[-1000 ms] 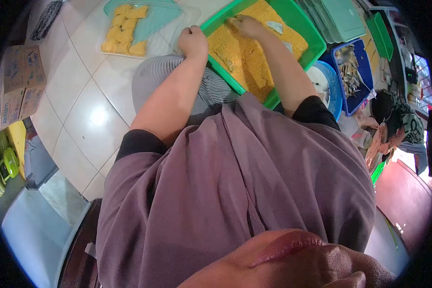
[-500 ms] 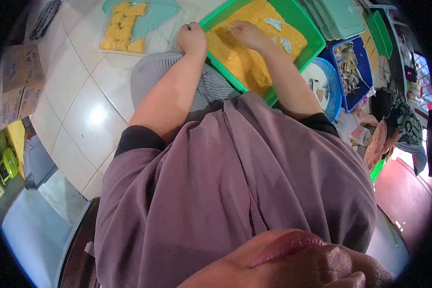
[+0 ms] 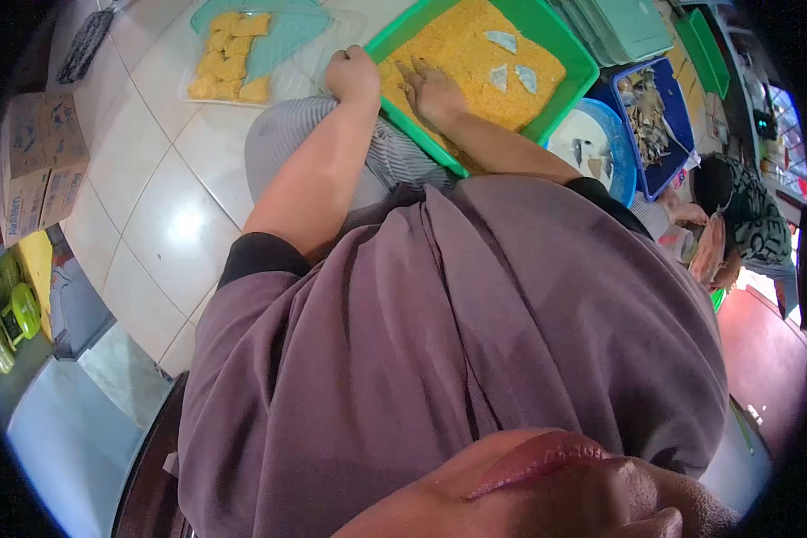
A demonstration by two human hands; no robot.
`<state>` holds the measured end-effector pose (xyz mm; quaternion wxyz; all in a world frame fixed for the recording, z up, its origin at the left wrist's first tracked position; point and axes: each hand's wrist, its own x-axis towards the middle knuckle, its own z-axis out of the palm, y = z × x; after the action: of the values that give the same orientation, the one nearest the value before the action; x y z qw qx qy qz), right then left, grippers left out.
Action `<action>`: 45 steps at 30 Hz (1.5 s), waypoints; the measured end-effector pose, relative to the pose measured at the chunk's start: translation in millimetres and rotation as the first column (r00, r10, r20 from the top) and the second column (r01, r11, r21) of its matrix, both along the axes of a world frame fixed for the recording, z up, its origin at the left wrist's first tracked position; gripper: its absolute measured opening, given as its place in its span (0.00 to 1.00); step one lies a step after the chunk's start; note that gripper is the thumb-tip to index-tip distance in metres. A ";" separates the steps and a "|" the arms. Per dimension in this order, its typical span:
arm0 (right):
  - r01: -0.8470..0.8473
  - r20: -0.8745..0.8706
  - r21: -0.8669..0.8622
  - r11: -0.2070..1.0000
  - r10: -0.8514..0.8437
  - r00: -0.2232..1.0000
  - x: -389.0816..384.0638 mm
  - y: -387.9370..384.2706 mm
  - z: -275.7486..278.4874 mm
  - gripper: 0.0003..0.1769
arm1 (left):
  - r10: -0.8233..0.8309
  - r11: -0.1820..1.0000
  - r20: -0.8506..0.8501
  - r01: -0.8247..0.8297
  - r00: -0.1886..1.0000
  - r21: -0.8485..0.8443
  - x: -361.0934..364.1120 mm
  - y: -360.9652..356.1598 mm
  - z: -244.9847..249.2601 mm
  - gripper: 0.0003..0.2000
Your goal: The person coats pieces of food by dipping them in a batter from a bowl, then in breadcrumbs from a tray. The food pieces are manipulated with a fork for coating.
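Observation:
A green tub (image 3: 568, 90) holds a thick layer of yellow-orange crumbs (image 3: 462, 36). My right hand (image 3: 435, 94) lies on the crumbs at the left side of the tub, fingers stretched and spread; anything under the palm is hidden. Several pale grey-white pieces, one of them a flat piece (image 3: 501, 39), rest uncoated on the crumbs to its right. My left hand (image 3: 353, 73) is closed beside the tub's left rim, above my knee, and what is inside its fingers, if anything, is hidden. Left of it, crumb-coated pieces (image 3: 229, 67) sit in rows in a clear plastic container (image 3: 191, 85).
A blue basin (image 3: 630, 161) with whitish liquid and dark-and-pale pieces stands right of the tub. Beside it is a dark blue crate (image 3: 683, 117) of dried-looking scraps. Another person (image 3: 753, 215) bends at far right. Cardboard boxes (image 3: 45, 161) stand on the left.
My right hand has moved left and towards me, from a pinched pose over the crumbs to spread fingers on them. An extra pale piece shows more clearly. My left hand stays closed.

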<state>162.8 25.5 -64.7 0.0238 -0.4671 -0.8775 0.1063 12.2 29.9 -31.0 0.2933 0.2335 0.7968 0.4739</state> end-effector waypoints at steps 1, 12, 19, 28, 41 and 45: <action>0.011 0.003 -0.004 1.000 -0.011 1.000 0.9 1.7 2.0 0.27 | -0.007 1.000 -0.008 0.007 1.000 0.004 1.6 0.8 -1.1 0.18; 0.145 -0.004 -0.485 0.863 -0.168 0.986 28.5 -0.7 35.9 0.34 | 0.019 1.000 -0.074 -0.018 0.997 0.017 1.2 -0.6 3.1 0.18; 0.229 -0.255 -0.778 0.585 -0.627 0.736 36.4 15.4 28.0 0.32 | 0.005 0.998 -0.089 0.000 0.996 0.064 -0.9 1.1 -4.6 0.18; 0.129 0.404 -0.385 0.914 0.042 0.914 111.1 7.7 18.1 0.27 | -0.022 0.999 -0.088 0.024 0.996 0.025 -3.0 4.0 -12.4 0.19; 0.327 0.057 -0.383 0.864 -0.331 0.942 32.5 36.1 63.5 0.30 | 0.016 0.999 -0.081 -0.013 0.997 0.033 1.9 1.7 -0.4 0.18; 0.349 0.165 -0.278 0.895 -0.313 0.935 -7.9 30.2 45.3 0.28 | 0.043 0.999 -0.132 -0.038 0.990 0.036 0.9 3.4 -5.0 0.17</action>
<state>154.9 55.6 -19.4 -0.0811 -0.6131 -0.7582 0.2064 13.2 33.3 -36.0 0.2260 0.2533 0.8111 0.4764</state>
